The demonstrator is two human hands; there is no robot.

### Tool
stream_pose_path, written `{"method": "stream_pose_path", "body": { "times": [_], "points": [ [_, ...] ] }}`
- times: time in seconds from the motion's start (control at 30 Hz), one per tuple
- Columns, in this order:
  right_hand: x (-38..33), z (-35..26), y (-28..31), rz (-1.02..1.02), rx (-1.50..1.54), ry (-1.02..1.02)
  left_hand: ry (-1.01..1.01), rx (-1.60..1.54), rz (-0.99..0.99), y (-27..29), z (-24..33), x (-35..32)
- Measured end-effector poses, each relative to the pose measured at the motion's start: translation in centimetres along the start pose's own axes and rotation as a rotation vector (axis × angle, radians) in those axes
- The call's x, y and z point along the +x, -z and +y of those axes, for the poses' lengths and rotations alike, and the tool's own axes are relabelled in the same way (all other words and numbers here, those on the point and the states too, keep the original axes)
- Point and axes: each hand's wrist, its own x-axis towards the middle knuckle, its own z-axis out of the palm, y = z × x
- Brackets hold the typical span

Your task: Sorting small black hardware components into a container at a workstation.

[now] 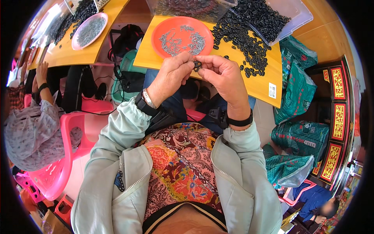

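Left hand point(171, 76) and right hand point(222, 74) together grip one small black ring point(197, 65) above the orange plate point(159, 33)

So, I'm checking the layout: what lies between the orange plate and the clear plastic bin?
In the head view, a heap of small black rings lies between the orange plate and the clear bin.

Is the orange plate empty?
No, the orange plate has lots of small grey metal pieces scattered on it, just beyond the two hands holding a small black ring.
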Motion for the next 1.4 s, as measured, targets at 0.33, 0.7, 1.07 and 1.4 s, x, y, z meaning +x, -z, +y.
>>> {"method": "stream_pose_path", "body": {
  "times": [0.33, 0.7, 1.07, 1.4],
  "points": [
    [0.1, 0.2, 0.0, -0.01, 0.01, -0.003, 0.024, -0.036, -0.017, 0.1, 0.0, 0.0],
    [0.0, -0.1, -0.4, 0.032, 0.043, 0.012, -0.175, 0.202, 0.063, -0.3, 0.4, -0.1],
    [-0.3, -1.0, -0.3, 0.02, 0.1, 0.011, -0.482, 0.614, 0.093, -0.2, 0.1, -0.1],
    [-0.7, -1.4, -1.3, 0.048, 0.071, 0.073, -0.665, 0.635, 0.197, -0.1, 0.5, -0.5]
  ]
}}
